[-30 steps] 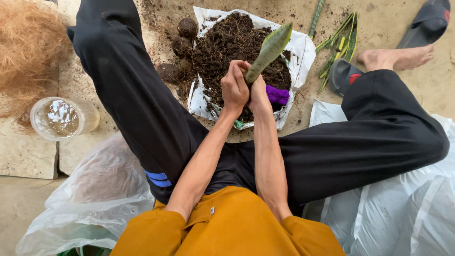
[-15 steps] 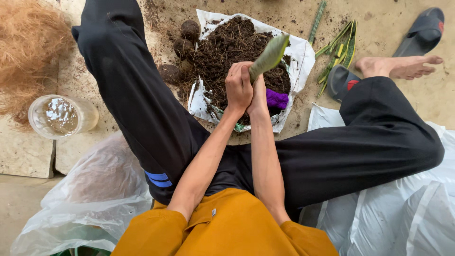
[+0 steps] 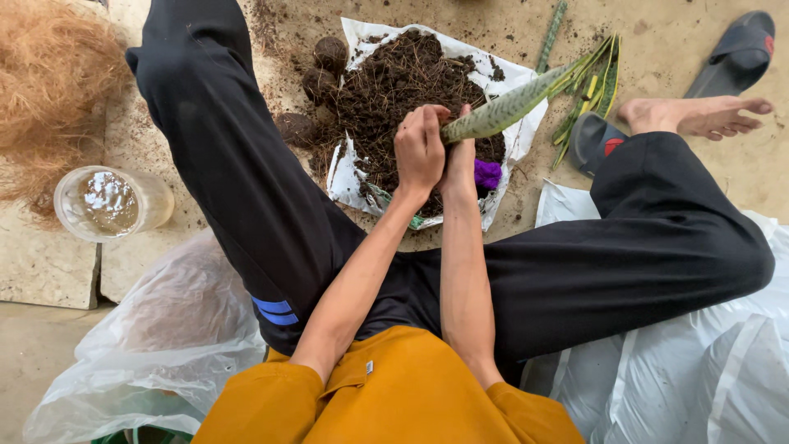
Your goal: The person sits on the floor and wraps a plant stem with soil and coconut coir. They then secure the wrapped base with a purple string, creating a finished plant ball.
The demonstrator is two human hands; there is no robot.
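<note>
Head view: at upper centre, a mottled green leaf (image 3: 503, 108) is gripped by the closed fingers of the left hand (image 3: 420, 148) and right hand (image 3: 460, 161) over a soil pile (image 3: 394, 90).

the left hand (image 3: 421, 152) and right hand (image 3: 460, 168) touch each other above the soil heap (image 3: 394, 86), which lies on a sack (image 3: 514, 140) on the floor. a leaf (image 3: 509, 107) runs from between the hands out to the right. more leaves (image 3: 588, 94) lie farther right, beside a foot (image 3: 699, 115). a jar (image 3: 107, 201) stands well left of the hands, and round lumps (image 3: 316, 82) lie just left of the heap.
</note>
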